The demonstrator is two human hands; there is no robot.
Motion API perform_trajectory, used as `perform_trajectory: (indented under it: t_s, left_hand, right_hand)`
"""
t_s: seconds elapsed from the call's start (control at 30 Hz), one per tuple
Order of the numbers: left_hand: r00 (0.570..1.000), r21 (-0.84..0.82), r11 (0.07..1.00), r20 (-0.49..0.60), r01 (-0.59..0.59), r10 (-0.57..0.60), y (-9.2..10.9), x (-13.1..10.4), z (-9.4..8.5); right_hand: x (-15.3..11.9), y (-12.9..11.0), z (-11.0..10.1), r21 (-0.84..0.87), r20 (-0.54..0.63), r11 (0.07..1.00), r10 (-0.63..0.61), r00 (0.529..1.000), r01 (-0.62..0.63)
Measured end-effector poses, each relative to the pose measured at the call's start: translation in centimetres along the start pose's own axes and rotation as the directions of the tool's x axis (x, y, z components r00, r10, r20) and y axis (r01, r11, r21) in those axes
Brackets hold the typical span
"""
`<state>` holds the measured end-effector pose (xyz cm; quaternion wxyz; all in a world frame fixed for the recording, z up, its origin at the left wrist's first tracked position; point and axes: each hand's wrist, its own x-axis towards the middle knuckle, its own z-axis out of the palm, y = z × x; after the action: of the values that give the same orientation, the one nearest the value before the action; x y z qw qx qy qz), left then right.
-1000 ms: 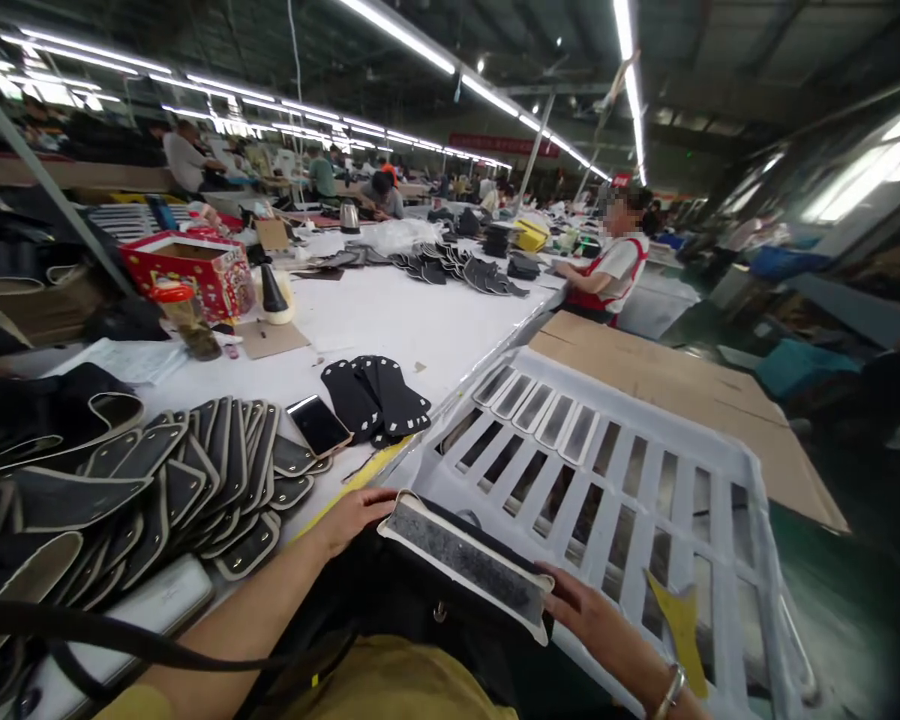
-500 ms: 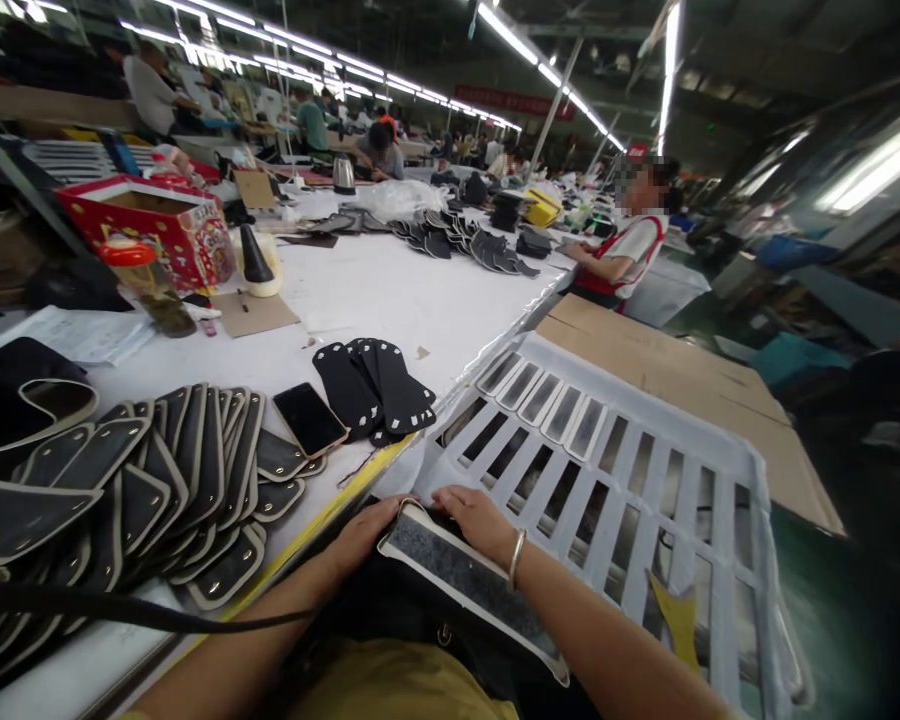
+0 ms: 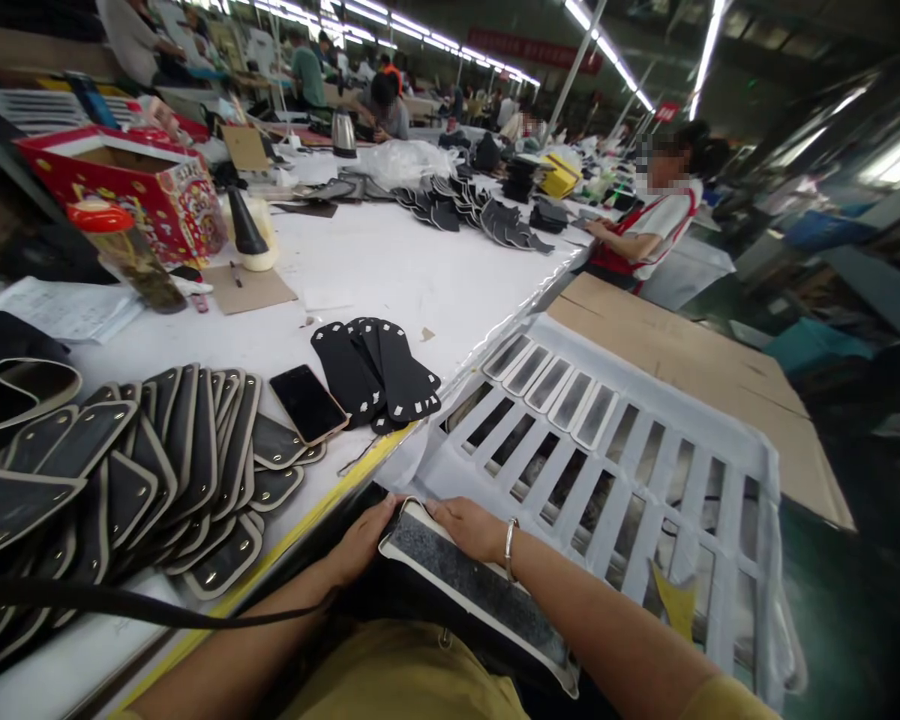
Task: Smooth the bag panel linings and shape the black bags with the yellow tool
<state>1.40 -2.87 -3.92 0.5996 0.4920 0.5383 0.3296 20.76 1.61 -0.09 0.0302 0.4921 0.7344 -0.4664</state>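
Note:
A long black piece with cream-coloured edges [image 3: 480, 590], looking like a bag part, lies slanted across my lap. Its far end is between my two hands. My left hand [image 3: 367, 535] grips the left corner of that end, its fingertips partly hidden behind the edge. On the other side, my right hand [image 3: 469, 525], with a bangle on the wrist, pinches the right corner. Black material hangs beneath the piece, with a small metal ring [image 3: 444, 638] near my shirt.
Many black trimmed pieces [image 3: 187, 450] fan out on the white table [image 3: 375, 270] at left. A phone [image 3: 309, 403] and black straps [image 3: 375, 370] lie nearby. A white slotted rack [image 3: 645, 500] at right carries several strips [image 3: 570, 400]. A co-worker [image 3: 652, 220] stands beyond cardboard [image 3: 682, 350].
My right hand has drawn in slightly, its thumb and fingers now closer to the corner. The piece stays nearly in place; the view has tilted down a little.

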Motion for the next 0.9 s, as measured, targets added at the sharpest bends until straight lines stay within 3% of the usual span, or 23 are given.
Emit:
perform_trajectory:
  t_s: [0.23,0.37,0.57,0.7,0.8,0.9]
  left_hand:
    - [1.0,-0.005,1.0,0.016,-0.016,0.016,0.1,0.0,-0.1]
    - [0.992,-0.042,0.996,0.093,-0.078,0.082,1.0,-0.4,-0.3]
    - [0.971,-0.046,0.993,0.209,-0.109,0.116,1.7,-0.5,-1.6]
    - [0.957,0.108,0.98,0.258,-0.167,0.135,2.7,-0.7,-1.9]
    - [0.956,0.239,0.956,0.278,-0.168,0.099,2.9,-1.0,-1.9]
    - [0.953,0.367,0.904,0.278,-0.22,0.119,2.0,-0.3,-2.4]
  right_hand:
    - [-0.3,-1.0,-0.2,-0.15,-0.028,0.988,-0.045,0.999,0.04]
    - [-1.5,-1.0,-0.1,-0.148,-0.063,0.988,-0.048,0.997,0.038]
    - [-3.0,-0.3,-0.7,0.03,-0.073,0.995,-0.094,0.993,0.096]
    - [-5.6,1.9,-4.2,0.249,-0.159,0.967,-0.005,0.987,0.045]
    - [-10.7,5.8,-8.4,0.411,-0.372,0.911,0.162,0.914,0.006]
    - [-17.6,11.4,-11.0,0.508,-0.571,0.86,0.369,0.733,-0.037]
